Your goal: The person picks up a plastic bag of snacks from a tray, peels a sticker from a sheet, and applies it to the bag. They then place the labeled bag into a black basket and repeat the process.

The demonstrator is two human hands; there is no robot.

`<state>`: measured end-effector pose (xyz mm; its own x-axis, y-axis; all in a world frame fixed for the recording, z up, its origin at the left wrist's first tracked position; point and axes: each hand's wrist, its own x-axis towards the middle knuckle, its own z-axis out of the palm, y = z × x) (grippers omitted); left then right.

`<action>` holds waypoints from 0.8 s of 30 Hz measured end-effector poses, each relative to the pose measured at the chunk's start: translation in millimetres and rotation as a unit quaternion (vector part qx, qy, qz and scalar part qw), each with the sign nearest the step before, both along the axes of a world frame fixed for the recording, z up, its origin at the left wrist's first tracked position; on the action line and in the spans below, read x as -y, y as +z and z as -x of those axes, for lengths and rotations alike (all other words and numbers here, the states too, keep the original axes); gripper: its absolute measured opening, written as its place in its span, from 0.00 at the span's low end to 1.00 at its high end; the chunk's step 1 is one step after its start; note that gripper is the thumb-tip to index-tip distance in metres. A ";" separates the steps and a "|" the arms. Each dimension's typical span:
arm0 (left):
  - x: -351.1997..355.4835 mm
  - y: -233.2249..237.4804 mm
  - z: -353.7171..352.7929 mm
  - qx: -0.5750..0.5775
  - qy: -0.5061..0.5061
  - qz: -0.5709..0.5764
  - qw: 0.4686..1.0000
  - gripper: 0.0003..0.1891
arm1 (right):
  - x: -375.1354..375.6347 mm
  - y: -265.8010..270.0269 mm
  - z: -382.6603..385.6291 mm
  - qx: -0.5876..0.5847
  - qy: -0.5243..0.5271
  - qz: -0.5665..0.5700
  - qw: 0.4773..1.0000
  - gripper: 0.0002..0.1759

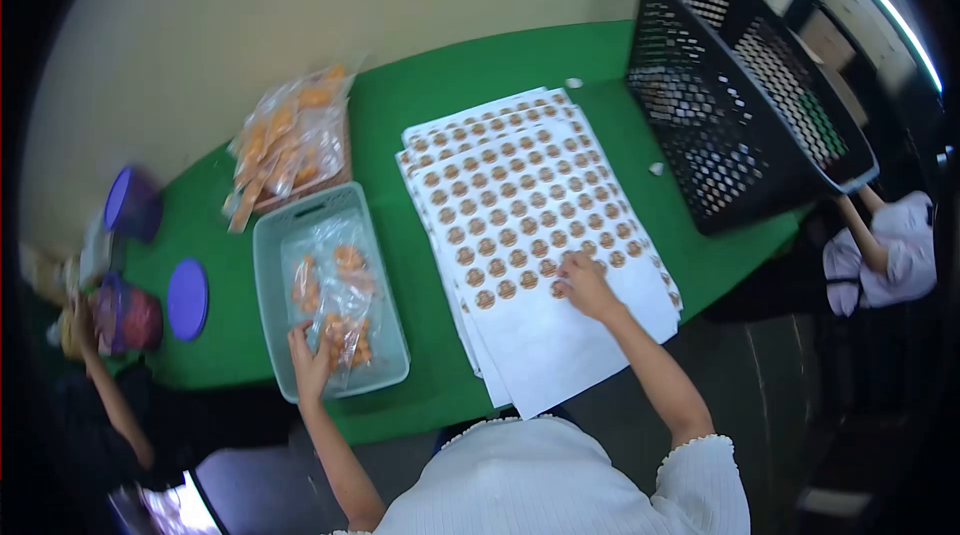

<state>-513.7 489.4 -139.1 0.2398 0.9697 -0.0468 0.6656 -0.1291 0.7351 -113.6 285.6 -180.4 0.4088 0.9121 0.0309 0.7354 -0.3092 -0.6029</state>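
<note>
Sheets of round brown stickers [510,197] lie stacked on the green table, with a blank white part nearest me. My right hand [587,285] is at the lowest rows of stickers, fingers bent together at one sticker; what they hold is too small to make out. To the left stands a pale green tray [400,340] with clear plastic bags of orange pieces [348,338] in it. My left hand [311,360] reaches over the tray's near left part, its thumb and fingers apart beside the nearest bag.
A heap of filled bags [290,140] sits behind the tray. A tall black crate [700,125] stands at the right. At the left are a purple lid [188,299] and purple tubs [135,205]. One person [880,255] is at the right, another person's arm [115,400] at the left.
</note>
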 end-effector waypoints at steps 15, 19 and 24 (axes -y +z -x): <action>-34.2 10.5 12.7 0.008 -0.092 0.191 0.977 0.29 | 18.3 49.5 63.3 -0.141 -0.126 0.101 0.977 0.09; -18.4 58.9 -0.1 0.227 -0.171 0.177 0.942 0.15 | 54.3 97.4 110.0 -0.176 -0.096 -0.214 0.956 0.06; 14.6 89.9 -48.4 0.431 -0.214 0.194 0.855 0.17 | 103.1 144.2 156.4 -0.256 -0.243 -0.374 0.858 0.07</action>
